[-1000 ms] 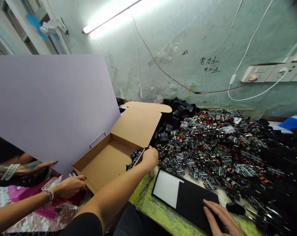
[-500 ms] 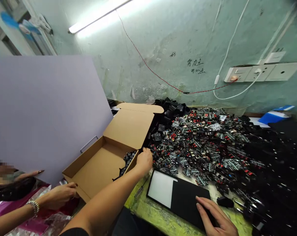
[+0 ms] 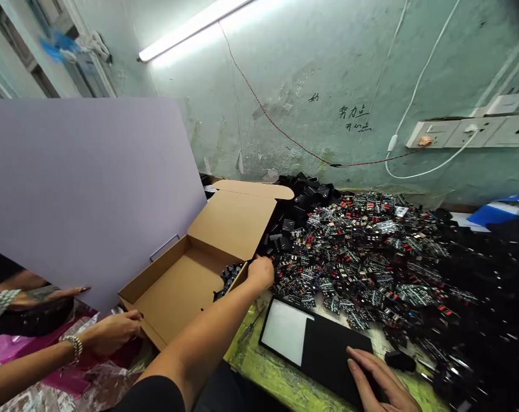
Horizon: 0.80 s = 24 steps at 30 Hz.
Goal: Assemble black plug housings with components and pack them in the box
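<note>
My left hand [image 3: 261, 272] grips the far right corner of an open cardboard box [image 3: 165, 286], its fingers curled over the wall and partly hidden. Several small black parts [image 3: 231, 277] lie inside along the box's right wall, partly behind my forearm. At the lower right, my right hand [image 3: 377, 380] rests with outstretched fingers on a flat black panel [image 3: 328, 355], which has a whitish rectangle [image 3: 285, 329] at its left end. The heel of this hand runs out of the picture. Another person's hand [image 3: 117, 332], with a beaded bracelet, touches the box's near left edge.
A large heap of small circuit boards [image 3: 362, 257] covers the table beyond the panel, with black parts [image 3: 491, 286] to its right. A pale board [image 3: 91, 189] stands upright behind the box. A second hand of a person [image 3: 57, 294] is at its lower edge.
The whole view has shifted, so the scene sits slightly farther right. My left hand stays on the box corner and my right hand on the panel. More of the co-worker's beaded wrist shows.
</note>
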### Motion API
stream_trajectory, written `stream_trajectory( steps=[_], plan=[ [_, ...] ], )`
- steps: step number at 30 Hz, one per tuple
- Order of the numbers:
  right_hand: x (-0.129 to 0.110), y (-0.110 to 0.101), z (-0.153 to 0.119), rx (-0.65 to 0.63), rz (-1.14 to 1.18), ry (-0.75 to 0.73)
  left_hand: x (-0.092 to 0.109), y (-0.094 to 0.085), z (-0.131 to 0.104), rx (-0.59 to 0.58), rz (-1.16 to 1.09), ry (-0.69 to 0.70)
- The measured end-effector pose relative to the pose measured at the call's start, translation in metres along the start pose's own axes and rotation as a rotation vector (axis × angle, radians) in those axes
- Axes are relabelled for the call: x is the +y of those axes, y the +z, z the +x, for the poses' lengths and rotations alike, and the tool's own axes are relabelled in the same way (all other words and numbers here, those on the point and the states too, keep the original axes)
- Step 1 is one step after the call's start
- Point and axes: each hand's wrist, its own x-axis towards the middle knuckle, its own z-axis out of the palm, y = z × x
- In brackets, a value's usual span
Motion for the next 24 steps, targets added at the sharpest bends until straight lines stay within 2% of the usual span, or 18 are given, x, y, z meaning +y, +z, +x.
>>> stream_trajectory(
  steps=[4, 10, 14, 16, 18, 20, 22, 24],
  plan=[
    [-0.014, 0.002, 0.003, 0.055, 0.023, 0.081, 0.005, -0.007, -0.004, -0.002, 0.012, 0.034],
    [-0.021, 0.005, 0.011, 0.042, 0.091, 0.137, 0.02, -0.03, -0.01, 0.118, 0.052, 0.08],
    [-0.028, 0.006, 0.017, 0.071, 0.129, 0.133, 0.026, -0.051, -0.03, 0.207, 0.058, 0.154],
    [-0.033, 0.006, 0.021, 0.084, 0.154, 0.113, 0.025, -0.053, -0.041, 0.254, 0.03, 0.223],
    [-0.037, 0.006, 0.027, 0.097, 0.18, 0.095, 0.022, -0.045, -0.047, 0.354, -0.101, 0.343],
    [-0.036, 0.006, 0.033, 0.111, 0.181, 0.09, 0.019, -0.026, -0.049, 0.408, -0.359, 0.453],
    [-0.035, 0.005, 0.035, 0.126, 0.166, 0.098, 0.018, -0.002, -0.055, 0.339, -0.67, 0.582],
    [-0.034, 0.002, 0.032, 0.133, 0.146, 0.105, 0.02, 0.023, -0.068, 0.266, -0.923, 0.638]
  ],
)
